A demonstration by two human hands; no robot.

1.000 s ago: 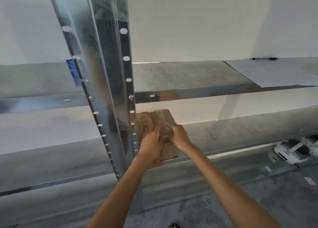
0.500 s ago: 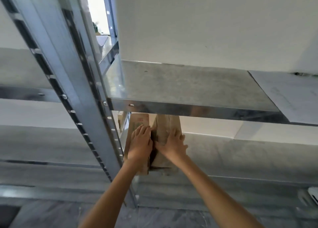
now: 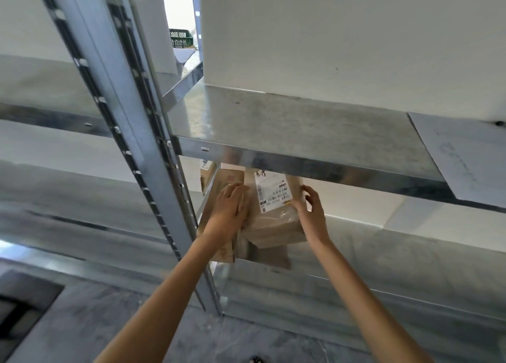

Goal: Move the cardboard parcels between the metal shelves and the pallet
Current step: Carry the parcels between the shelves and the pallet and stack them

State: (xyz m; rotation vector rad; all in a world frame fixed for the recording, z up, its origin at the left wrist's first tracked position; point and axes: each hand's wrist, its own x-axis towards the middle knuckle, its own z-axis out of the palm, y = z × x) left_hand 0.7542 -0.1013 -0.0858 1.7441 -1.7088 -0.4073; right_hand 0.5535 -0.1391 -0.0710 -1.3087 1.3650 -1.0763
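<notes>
Parcel between left hand and right hand, close beneath shelf lip

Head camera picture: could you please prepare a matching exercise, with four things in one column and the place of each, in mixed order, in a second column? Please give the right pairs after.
Things
1. labelled parcel
2. green crate
3. white sheet
4. left hand

Places
A. lying on the right end of the upper shelf
B. far back, beyond the upright post
C. under the upper shelf, gripped at its right edge by the right hand
D. resting on the narrow parcel

Pairs: 1-C, 2-B, 3-A, 4-D
</notes>
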